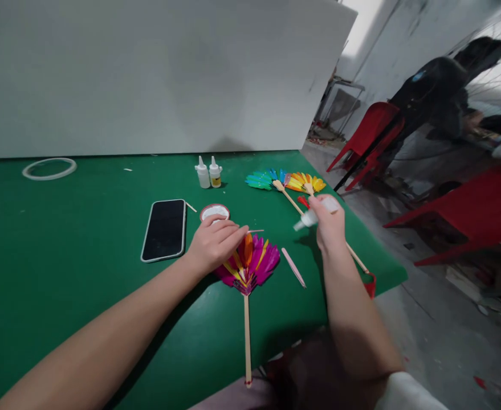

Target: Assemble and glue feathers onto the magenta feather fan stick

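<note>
A magenta, orange and yellow feather-like fan (pixel 268 259) lies on the green table, its wooden handle pointing toward me. My left hand (pixel 216 244) is over the fan's upper left part, fingers together. From its fingertips a thin pale stick (pixel 256 230) sticks out to the right. My right hand (pixel 332 225) grips a small white squeeze bottle (pixel 312 217), tilted with the nozzle down and to the left, in the air right of the fan. Pink tweezers (pixel 293 267) lie between the fan and my right arm. A round red-rimmed dish (pixel 215 212) sits just behind my left hand.
Two small white bottles (pixel 203 175) stand at the back. Blue-green (pixel 261 179) and yellow-orange (pixel 314 181) fans lie at the right edge. A phone (pixel 165 230) rests left, a clear ring (pixel 49 169) farther off. A white board (pixel 147 74) stands behind; red chairs (pixel 468 222) are beyond the table.
</note>
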Demonstrator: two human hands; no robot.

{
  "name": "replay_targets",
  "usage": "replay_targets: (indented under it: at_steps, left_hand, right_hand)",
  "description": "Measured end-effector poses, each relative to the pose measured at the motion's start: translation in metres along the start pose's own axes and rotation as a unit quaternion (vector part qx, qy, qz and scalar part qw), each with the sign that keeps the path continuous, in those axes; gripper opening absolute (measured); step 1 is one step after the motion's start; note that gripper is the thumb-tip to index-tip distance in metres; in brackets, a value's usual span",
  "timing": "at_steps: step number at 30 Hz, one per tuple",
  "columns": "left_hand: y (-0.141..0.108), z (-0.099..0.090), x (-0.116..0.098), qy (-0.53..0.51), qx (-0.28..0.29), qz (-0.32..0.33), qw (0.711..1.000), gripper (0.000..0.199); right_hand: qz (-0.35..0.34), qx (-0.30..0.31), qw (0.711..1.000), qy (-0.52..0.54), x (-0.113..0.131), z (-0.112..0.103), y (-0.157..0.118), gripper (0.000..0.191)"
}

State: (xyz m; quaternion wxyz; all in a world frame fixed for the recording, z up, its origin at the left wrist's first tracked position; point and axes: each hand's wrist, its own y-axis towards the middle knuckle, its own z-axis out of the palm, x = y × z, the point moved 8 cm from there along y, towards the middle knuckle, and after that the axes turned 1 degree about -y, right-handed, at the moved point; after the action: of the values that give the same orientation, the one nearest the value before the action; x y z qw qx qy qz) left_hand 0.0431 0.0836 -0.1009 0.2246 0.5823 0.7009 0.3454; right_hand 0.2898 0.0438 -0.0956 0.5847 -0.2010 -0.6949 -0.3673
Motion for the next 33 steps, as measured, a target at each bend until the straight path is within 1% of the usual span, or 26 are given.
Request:
replay_targets:
  at_steps: [1,2,3,5,7,9,11,13,15,16,19,21,24,26,29,31,33]
  left_hand:
    - [-0.001,0.0,-0.002,-0.008,-0.004,-0.001,1.0,0.021]
    - [-0.002,0.001,-0.003,-0.016,-0.007,-0.002,1.0,0.022]
    - [-0.002,0.001,-0.005,-0.023,-0.008,-0.002,1.0,0.024]
    - [-0.002,0.004,-0.007,-0.03,-0.003,-0.002,1.0,0.028]
    - [-0.002,0.007,-0.008,-0.029,0.008,0.004,1.0,0.03]
    - [-0.003,0.009,-0.01,-0.023,0.018,0.014,0.999,0.031]
    - [-0.004,0.009,-0.01,-0.018,0.02,0.021,0.999,0.033]
    - [-0.007,0.009,-0.008,-0.02,0.018,0.016,0.999,0.035]
    - [-0.008,0.01,-0.006,-0.028,0.021,0.006,0.999,0.036]
    - [-0.009,0.01,-0.005,-0.032,0.023,0.002,0.999,0.036]
    - [-0.009,0.009,-0.005,-0.038,0.024,0.001,0.999,0.037]
    - [-0.009,0.009,-0.005,-0.041,0.023,0.0,0.999,0.036]
    - [-0.009,0.009,-0.004,-0.042,0.026,-0.003,0.999,0.034]
    - [-0.01,0.009,-0.002,-0.037,0.029,-0.006,0.999,0.032]
    - [-0.009,0.008,-0.001,-0.035,0.025,-0.009,0.999,0.031]
    - [-0.007,0.006,-0.002,-0.032,0.016,-0.003,0.999,0.033]
    - [-0.006,0.004,-0.004,-0.025,0.009,0.009,1.0,0.034]
  right_hand:
    - [0.023,-0.015,0.999,0.037,-0.012,-0.003,0.0,0.026]
    - [0.037,-0.015,0.996,0.076,-0.021,-0.004,0.0,0.025]
    - [0.048,-0.003,0.992,0.113,-0.028,-0.003,-0.001,0.025]
    - [0.078,0.042,0.982,0.167,-0.036,0.004,-0.003,0.028]
    - [0.128,0.093,0.968,0.193,-0.041,0.013,-0.008,0.032]
    - [0.172,0.138,0.954,0.203,-0.042,0.023,-0.015,0.043]
    - [0.184,0.171,0.946,0.203,-0.039,0.031,-0.02,0.062]
    - [0.184,0.2,0.942,0.198,-0.036,0.039,-0.025,0.074]
    - [0.182,0.214,0.939,0.196,-0.036,0.045,-0.029,0.076]
    - [0.178,0.215,0.94,0.195,-0.036,0.047,-0.03,0.071]
    - [0.139,0.209,0.957,0.148,-0.036,0.049,-0.028,0.049]
    - [0.106,0.208,0.968,0.091,-0.034,0.049,-0.028,0.046]
    - [0.06,0.212,0.975,0.021,-0.029,0.048,-0.028,0.044]
    - [0.021,0.215,0.976,-0.03,-0.024,0.047,-0.029,0.045]
    - [-0.065,0.208,0.968,-0.124,-0.012,0.045,-0.03,0.045]
    - [-0.119,0.196,0.96,-0.161,-0.003,0.045,-0.032,0.034]
    - [-0.146,0.18,0.958,-0.168,0.002,0.043,-0.033,0.021]
